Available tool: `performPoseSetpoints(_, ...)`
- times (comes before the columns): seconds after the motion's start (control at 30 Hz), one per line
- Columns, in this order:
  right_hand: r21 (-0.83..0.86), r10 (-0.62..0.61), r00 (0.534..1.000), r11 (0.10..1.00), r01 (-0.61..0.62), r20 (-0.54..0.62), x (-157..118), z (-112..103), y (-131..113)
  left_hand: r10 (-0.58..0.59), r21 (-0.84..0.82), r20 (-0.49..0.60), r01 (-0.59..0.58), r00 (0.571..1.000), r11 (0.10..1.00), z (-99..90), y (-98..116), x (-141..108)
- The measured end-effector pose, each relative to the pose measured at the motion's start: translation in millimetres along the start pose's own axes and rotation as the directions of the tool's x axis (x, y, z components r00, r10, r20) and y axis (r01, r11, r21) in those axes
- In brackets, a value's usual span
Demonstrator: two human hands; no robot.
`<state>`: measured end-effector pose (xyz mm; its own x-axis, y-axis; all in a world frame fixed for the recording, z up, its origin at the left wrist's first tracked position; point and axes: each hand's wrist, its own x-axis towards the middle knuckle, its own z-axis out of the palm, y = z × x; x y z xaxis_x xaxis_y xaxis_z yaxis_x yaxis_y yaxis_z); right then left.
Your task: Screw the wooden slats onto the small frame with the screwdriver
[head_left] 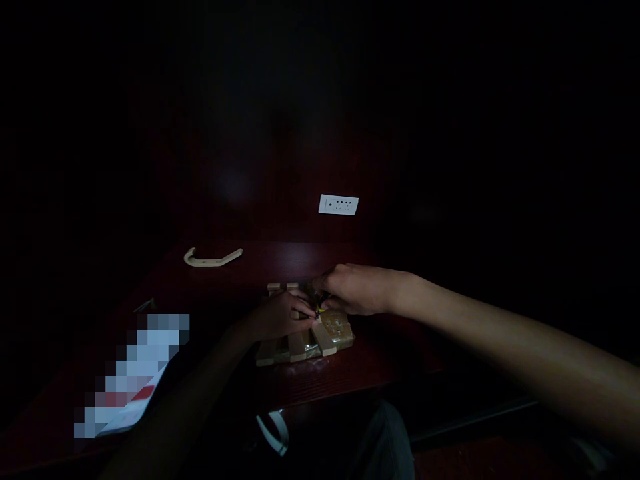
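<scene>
Several pale wooden slats (326, 339) lie side by side on a brown, taped packet (340, 328) on the dark red table. My left hand (280, 315) rests over the slats. Its thumb and fingertips come together at the top of the right-hand slat, around something small and dark that I cannot make out. Just beyond, my right hand (353, 288) is closed on a dark tool with a yellow part (321, 309), mostly hidden by its fingers. The tool's tip is close to my left fingertips.
A curved, hook-shaped wooden piece (213, 261) lies at the table's back left. Nearer on the left is a white sheet or booklet (133, 403), partly pixelated. A white socket panel (339, 205) is on the back wall. Below the table edge, a pale curved object (275, 432) shows beside my knee (385, 443).
</scene>
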<state>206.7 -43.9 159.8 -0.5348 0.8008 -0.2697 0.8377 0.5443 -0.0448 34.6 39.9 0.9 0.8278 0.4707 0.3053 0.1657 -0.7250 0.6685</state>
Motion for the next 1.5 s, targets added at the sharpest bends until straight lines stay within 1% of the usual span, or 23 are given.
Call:
performPoseSetpoints(0.1,0.007,0.010,1.000,1.000,-0.010,0.009,1,0,1,-0.004,0.011,-0.018,0.004,1.000,1.000,-0.3,2,0)
performPoseSetpoints(0.23,-0.002,0.023,0.999,1.000,-0.023,0.026,2,-1,1,0.040,0.039,-0.022,-0.039,0.999,0.998,-0.1,3,-1)
performPoseSetpoints(0.33,-0.020,0.022,1.000,1.000,-0.022,0.018,3,0,3,0.059,0.049,-0.028,-0.058,0.998,0.997,0.2,3,-1)
performPoseSetpoints(0.47,-0.048,0.059,0.998,0.997,-0.058,0.021,4,0,3,0.043,0.058,-0.038,-0.041,0.998,0.997,0.7,2,0)
performPoseSetpoints(0.53,-0.042,0.065,0.997,0.997,-0.064,0.031,6,-2,3,0.031,0.053,-0.027,-0.030,0.999,0.998,0.4,2,0)
performPoseSetpoints(0.6,-0.002,0.066,0.995,0.998,-0.066,0.072,8,-5,3,0.016,0.044,-0.023,-0.015,1.000,0.999,-0.1,3,-1)
performPoseSetpoints(0.7,0.110,0.086,0.986,0.989,-0.103,0.145,13,-5,6,-0.009,0.040,-0.024,0.010,1.000,0.999,-0.7,6,-1)
performPoseSetpoints(0.83,0.219,0.104,0.981,0.966,-0.138,0.161,16,-4,11,-0.061,0.040,-0.038,0.062,0.997,0.997,0.5,6,-2)
performPoseSetpoints(0.97,0.235,0.159,0.973,0.952,-0.195,0.166,16,-5,8,-0.048,0.010,-0.043,0.048,0.998,0.999,2.3,4,-1)
performPoseSetpoints(1.1,0.254,0.227,0.962,0.932,-0.259,0.149,14,-6,0,-0.047,-0.015,-0.020,0.047,0.999,0.999,2.1,3,0)
performPoseSetpoints(1.2,0.289,0.286,0.940,0.898,-0.331,0.186,12,-6,-2,-0.042,-0.026,-0.008,0.041,0.999,0.999,1.4,4,0)
performPoseSetpoints(1.27,0.288,0.296,0.931,0.891,-0.350,0.215,11,-6,-2,-0.029,-0.022,-0.016,0.029,0.999,0.999,1.1,4,0)
performPoseSetpoints(1.3,0.262,0.293,0.933,0.902,-0.343,0.211,9,-6,-2,-0.023,-0.017,-0.023,0.023,0.999,1.000,1.1,4,-1)
performPoseSetpoints(1.37,0.170,0.265,0.953,0.943,-0.287,0.144,6,-7,-2,-0.023,0.003,-0.030,0.023,0.999,1.000,1.6,4,-1)
performPoseSetpoints(1.43,0.068,0.202,0.977,0.976,-0.206,0.067,2,-7,-2,-0.042,0.021,-0.039,0.042,0.998,0.999,2.7,2,-1)
performPoseSetpoints(1.5,0.016,0.124,0.992,0.992,-0.125,0.036,-1,-7,-1,-0.051,0.023,-0.046,0.052,0.998,0.998,4.3,0,-1)
